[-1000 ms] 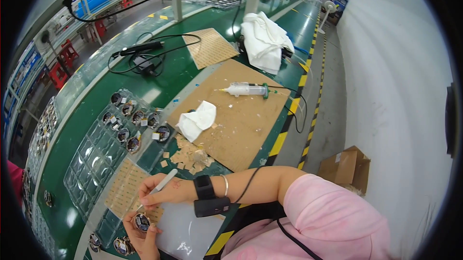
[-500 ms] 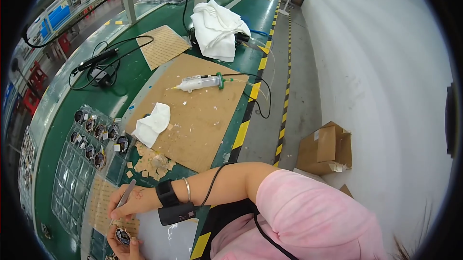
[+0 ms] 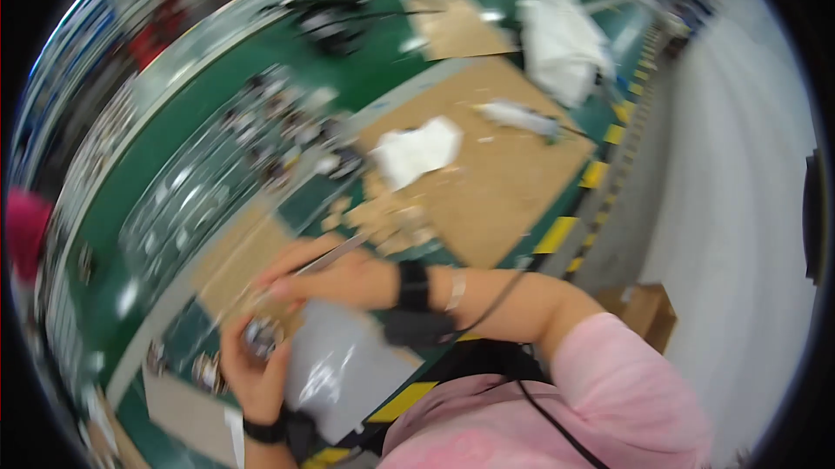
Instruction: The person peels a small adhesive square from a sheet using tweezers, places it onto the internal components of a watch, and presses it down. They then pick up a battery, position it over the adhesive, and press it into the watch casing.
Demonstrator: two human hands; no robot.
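Observation:
My left hand point(image 3: 254, 375) grips a small round electronic module point(image 3: 262, 337), like a watch body, between thumb and fingers. Close above it, my right hand point(image 3: 348, 281) is closed around a pair of metal tweezers point(image 3: 336, 253), whose rear end points up and away. Motion blur hides whether the tweezer tips touch the module. Under and beside the hands lie a brown paper sheet point(image 3: 237, 253) and a pale grey sheet point(image 3: 344, 365). Another round module point(image 3: 209, 372) rests left of my left hand.
A clear compartment tray point(image 3: 187, 186) holds several modules at its far end. Small tan pieces point(image 3: 387, 217) lie beside a white cloth point(image 3: 419, 152) on brown cardboard point(image 3: 496, 182). A syringe point(image 3: 518, 117) and a bundled white cloth point(image 3: 564, 47) are farther off. Striped tape point(image 3: 557, 234) marks the table edge.
The head view has swung left and down, so the bench appears shifted right and blurred. More of my left hand and wrist shows. Both hands keep their hold on the module and tweezers.

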